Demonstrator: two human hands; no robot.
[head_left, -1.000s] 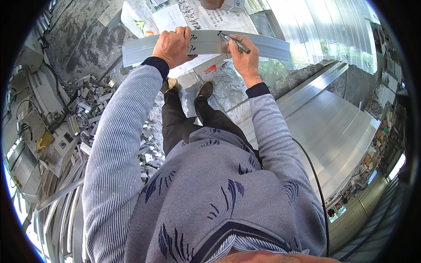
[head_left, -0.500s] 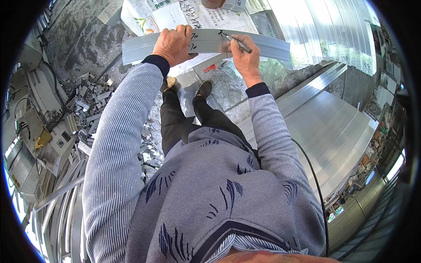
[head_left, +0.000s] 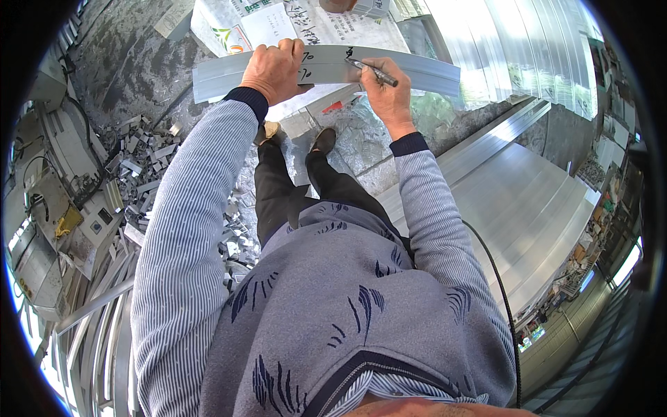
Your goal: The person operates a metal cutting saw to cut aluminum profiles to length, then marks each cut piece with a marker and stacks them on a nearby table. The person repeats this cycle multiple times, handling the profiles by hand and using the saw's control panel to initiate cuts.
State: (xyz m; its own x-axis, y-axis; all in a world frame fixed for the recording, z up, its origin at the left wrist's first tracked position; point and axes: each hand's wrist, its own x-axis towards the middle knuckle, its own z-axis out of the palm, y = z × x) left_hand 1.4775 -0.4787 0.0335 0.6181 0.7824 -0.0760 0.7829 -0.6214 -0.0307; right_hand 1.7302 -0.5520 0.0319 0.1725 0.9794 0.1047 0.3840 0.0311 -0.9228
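Note:
A flat silvery metal profile (head_left: pixel 222 75) lies crosswise in front of me, over the near edge of a printed white box or pack. My left hand (head_left: pixel 276 71) grips it left of its middle, fingers over the far edge and thumb at the near edge. In my right hand (head_left: pixel 386 94) is a dark marker pen (head_left: pixel 382 75), pinched between thumb and fingers. Its tip points left and rests at or just above the metal, by fresh black handwriting (head_left: pixel 350 54). More black marks stand beside my left hand.
Bright metal profiles (head_left: pixel 514 48) are stacked at the far right, with a broad metal stack (head_left: pixel 521 208) nearer on the right. Metal offcuts (head_left: pixel 142 163) litter the floor at left, near a machine (head_left: pixel 83 215). A black cable (head_left: pixel 495 271) hangs by my right arm.
The black writing under the pen has gained strokes. The pen tip has shifted slightly left and toward me. My left hand and the metal profile have stayed almost still.

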